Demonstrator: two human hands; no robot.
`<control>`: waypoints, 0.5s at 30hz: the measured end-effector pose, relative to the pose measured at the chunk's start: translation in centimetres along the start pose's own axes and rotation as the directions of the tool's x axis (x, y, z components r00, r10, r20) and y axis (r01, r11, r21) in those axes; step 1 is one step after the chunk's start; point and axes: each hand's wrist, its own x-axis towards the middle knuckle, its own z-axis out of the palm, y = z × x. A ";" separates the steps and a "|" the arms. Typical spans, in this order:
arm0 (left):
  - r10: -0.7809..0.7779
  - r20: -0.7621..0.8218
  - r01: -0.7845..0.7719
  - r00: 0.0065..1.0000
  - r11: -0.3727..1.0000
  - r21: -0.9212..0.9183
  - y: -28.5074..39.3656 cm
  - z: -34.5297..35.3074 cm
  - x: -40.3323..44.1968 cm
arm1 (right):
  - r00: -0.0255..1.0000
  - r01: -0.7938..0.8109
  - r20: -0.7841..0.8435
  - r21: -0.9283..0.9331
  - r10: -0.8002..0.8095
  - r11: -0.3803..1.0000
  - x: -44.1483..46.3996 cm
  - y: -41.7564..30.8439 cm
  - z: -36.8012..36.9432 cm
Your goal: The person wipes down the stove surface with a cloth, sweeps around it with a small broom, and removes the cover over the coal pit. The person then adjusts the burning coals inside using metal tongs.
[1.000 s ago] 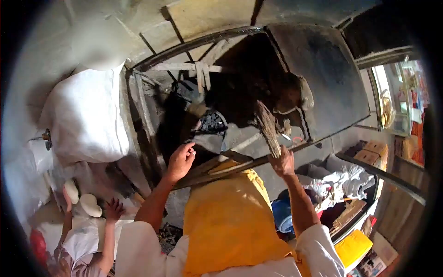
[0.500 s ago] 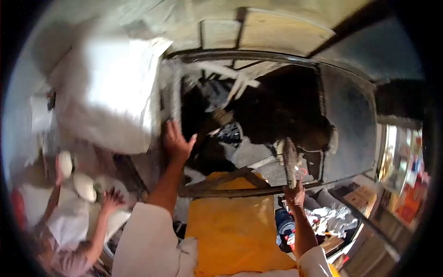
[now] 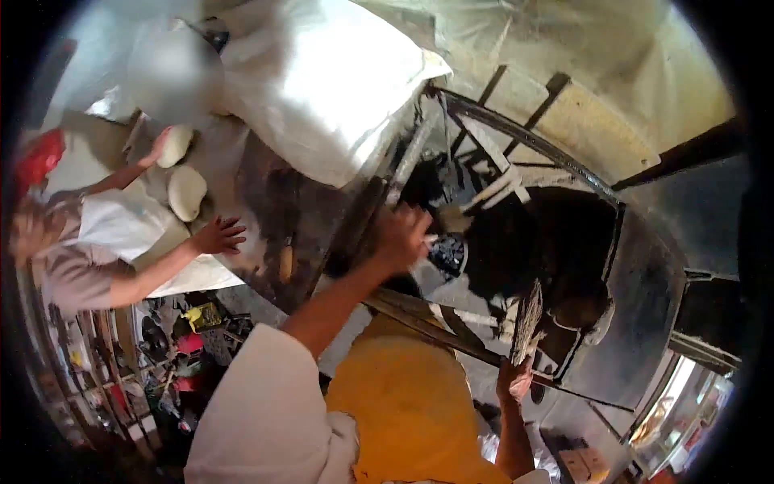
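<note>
My right hand is wrapped round the lower end of a rough, split piece of wood, which stands roughly upright over the front rail of a dark metal frame. My left hand, blurred, hovers over the frame's left side with its fingers bent; whether it holds anything is hard to see. Just right of it is a round container of black lumps, with a brush-like object above it. A yellow cloth hangs before me.
At the left, another person's hand is spread over a work surface, near pale dough pieces and a wooden-handled tool. A white sack lies at the upper left. A dark panel is on the right.
The view has swung to the left, bringing more of the other person's area into sight. My left hand has moved from the frame's left edge toward the black lumps. My right hand keeps the wood.
</note>
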 end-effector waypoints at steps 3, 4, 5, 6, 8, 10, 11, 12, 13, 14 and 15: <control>0.147 -0.073 -0.162 0.986 0.804 -0.572 6.5 5.5 -8.1 | 1.000 0.029 0.003 0.115 -0.030 0.993 -0.9 -2.2 -2.7; 0.183 0.028 -0.124 0.983 0.761 -0.637 8.2 7.4 -10.7 | 0.999 0.051 -0.004 0.145 -0.051 0.988 -0.7 -1.5 -2.1; 0.221 0.141 -0.071 0.965 0.739 -0.669 9.7 9.3 -13.3 | 0.997 0.073 -0.011 0.174 -0.072 0.982 -0.6 -0.8 -1.6; 0.246 0.258 -0.004 0.934 0.730 -0.684 10.5 11.6 -15.8 | 0.995 0.097 -0.012 0.207 -0.097 0.973 -0.5 -0.3 -1.5; 0.261 0.428 0.127 0.865 0.712 -0.690 9.8 18.0 -19.5 | 0.984 0.172 0.000 0.284 -0.180 0.943 -0.3 0.5 -1.4; 0.241 0.450 0.161 0.860 0.709 -0.687 9.1 19.1 -21.5 | 0.991 0.102 0.041 0.374 -0.126 0.922 -1.4 -0.8 -2.8; 0.265 0.452 0.231 0.851 0.584 -0.778 9.2 17.9 -22.6 | 0.990 0.133 0.011 0.231 -0.139 0.964 -1.1 0.0 -1.9; 0.231 0.455 0.198 0.860 0.670 -0.715 10.8 13.6 -24.0 | 0.867 0.495 -0.162 0.157 -0.472 0.855 0.1 3.3 0.5; 0.196 0.456 0.168 0.868 0.748 -0.642 12.7 9.0 -25.4 | 0.865 0.501 -0.141 0.312 -0.482 0.807 -1.3 1.3 -1.2; 0.192 0.455 0.170 0.870 0.748 -0.642 13.5 9.1 -26.3 | 0.892 0.426 -0.130 0.564 -0.434 0.707 -2.7 0.1 -1.4; 0.192 0.352 0.111 0.916 0.723 -0.682 14.3 9.4 -27.0 | 0.916 0.329 -0.120 0.771 -0.383 0.545 -4.1 -1.0 -1.6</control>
